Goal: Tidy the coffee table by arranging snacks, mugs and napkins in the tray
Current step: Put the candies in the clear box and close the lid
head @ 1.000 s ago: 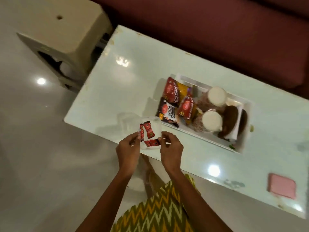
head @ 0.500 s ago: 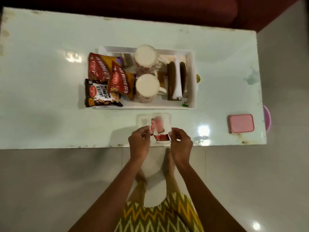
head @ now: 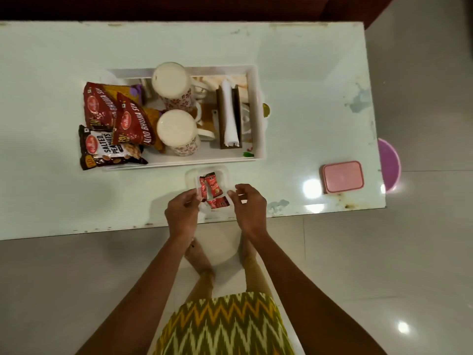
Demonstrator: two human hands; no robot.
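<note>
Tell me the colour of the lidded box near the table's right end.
Pink box, head view.

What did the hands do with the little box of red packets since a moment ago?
Both hands, left hand and right hand, brought the small clear box of red packets down onto the table, just in front of the tray. The fingers are still at its sides. The snack bags, mugs and napkin holder in the tray look unchanged.

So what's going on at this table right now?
A person is tidying up. Both hands, left hand and right hand, hold a small clear container of red sachets at the table's near edge. Just beyond it, the white tray already holds snack packets, two mugs and a napkin holder.
</note>
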